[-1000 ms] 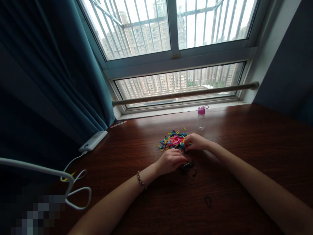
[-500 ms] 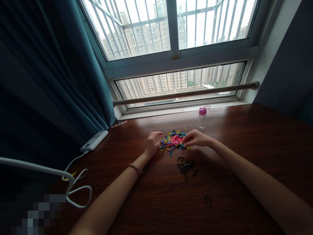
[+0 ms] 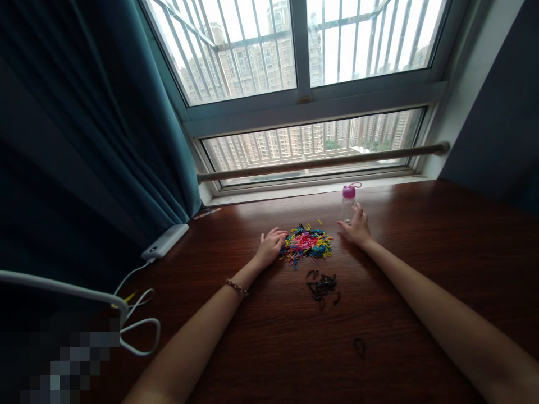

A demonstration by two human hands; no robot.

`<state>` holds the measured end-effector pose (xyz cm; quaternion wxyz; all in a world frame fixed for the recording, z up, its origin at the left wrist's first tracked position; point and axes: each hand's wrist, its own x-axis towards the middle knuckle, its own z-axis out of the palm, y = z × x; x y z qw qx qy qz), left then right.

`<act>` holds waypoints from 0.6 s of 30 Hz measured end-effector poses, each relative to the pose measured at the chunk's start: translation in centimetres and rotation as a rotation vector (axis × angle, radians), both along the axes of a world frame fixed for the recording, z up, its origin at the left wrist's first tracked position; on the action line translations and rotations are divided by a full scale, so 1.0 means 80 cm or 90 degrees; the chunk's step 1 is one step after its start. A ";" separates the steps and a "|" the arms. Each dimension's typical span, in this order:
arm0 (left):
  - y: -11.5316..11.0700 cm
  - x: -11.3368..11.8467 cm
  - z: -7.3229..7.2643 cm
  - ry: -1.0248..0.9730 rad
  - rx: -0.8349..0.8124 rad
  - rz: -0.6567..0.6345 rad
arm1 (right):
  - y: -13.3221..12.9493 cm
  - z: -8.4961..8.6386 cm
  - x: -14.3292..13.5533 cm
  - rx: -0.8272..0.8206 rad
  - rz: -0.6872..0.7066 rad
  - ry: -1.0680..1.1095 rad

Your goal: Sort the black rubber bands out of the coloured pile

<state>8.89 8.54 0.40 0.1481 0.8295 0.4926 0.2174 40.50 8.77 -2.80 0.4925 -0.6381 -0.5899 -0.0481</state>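
The pile of coloured rubber bands (image 3: 306, 244) — pink, yellow, blue and a few dark ones mixed — lies on the wooden table (image 3: 421, 269), and serves as the reference for everything else. The left hand (image 3: 270, 247) rests palm down on the table just left of the pile, its fingers loosely spread and their tips touching the pile's left edge; it holds nothing. A beaded bracelet (image 3: 236, 288) sits on that wrist, nearer the camera than the pile. The right hand (image 3: 357, 226) lies to the right of the pile and slightly beyond it, fingers open and apart, empty; its fingertips are at the base of a small clear bottle with a pink cap (image 3: 347, 202), but whether they touch the bottle cannot be told. The bottle stands upright, right of the pile and farther from the camera. On the near side of the pile, apart from it, lies a small cluster of black rubber bands (image 3: 322, 284); one single black band (image 3: 359, 347) lies nearer still to the camera, well apart from the cluster. Well to the left of the pile — a white power bank (image 3: 165, 241) by the teal curtain (image 3: 105, 140), with a white cable (image 3: 137, 331) running from it.
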 end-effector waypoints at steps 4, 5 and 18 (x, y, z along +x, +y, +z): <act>-0.002 0.000 0.002 0.013 -0.001 -0.004 | 0.010 -0.009 0.004 -0.039 0.003 0.017; -0.002 0.000 0.002 0.019 0.000 -0.002 | 0.011 -0.009 0.005 -0.045 0.003 0.023; -0.116 -0.012 0.052 0.010 0.313 -0.138 | 0.006 -0.007 0.010 -0.068 0.002 0.043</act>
